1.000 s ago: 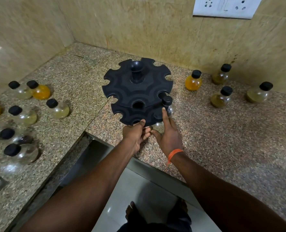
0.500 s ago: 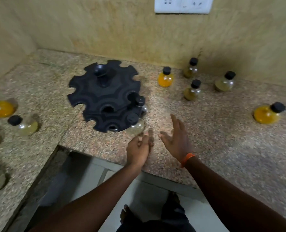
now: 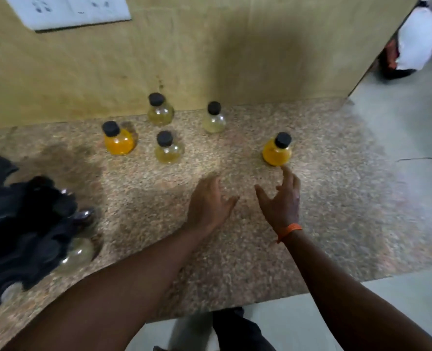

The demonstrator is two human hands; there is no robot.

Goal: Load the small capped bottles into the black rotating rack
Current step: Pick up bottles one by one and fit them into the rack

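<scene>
Both my hands are empty right now. My left hand (image 3: 210,201) is flat and relaxed over the counter (image 3: 336,198). My right hand (image 3: 282,201) has its fingers spread, and the index tip is right at the base of an orange bottle (image 3: 277,152); can't tell if it's touching. Four more capped bottles stand behind by the wall: another orange one (image 3: 118,140) and three pale ones (image 3: 168,149). The black rack (image 3: 20,224) is off to the left, blurry, with a clear bottle (image 3: 79,252) in its edge.

A home kitchen, it seems: speckled granite worktop (image 3: 235,249), beige tiled wall (image 3: 210,59), white switch plate (image 3: 70,11).
</scene>
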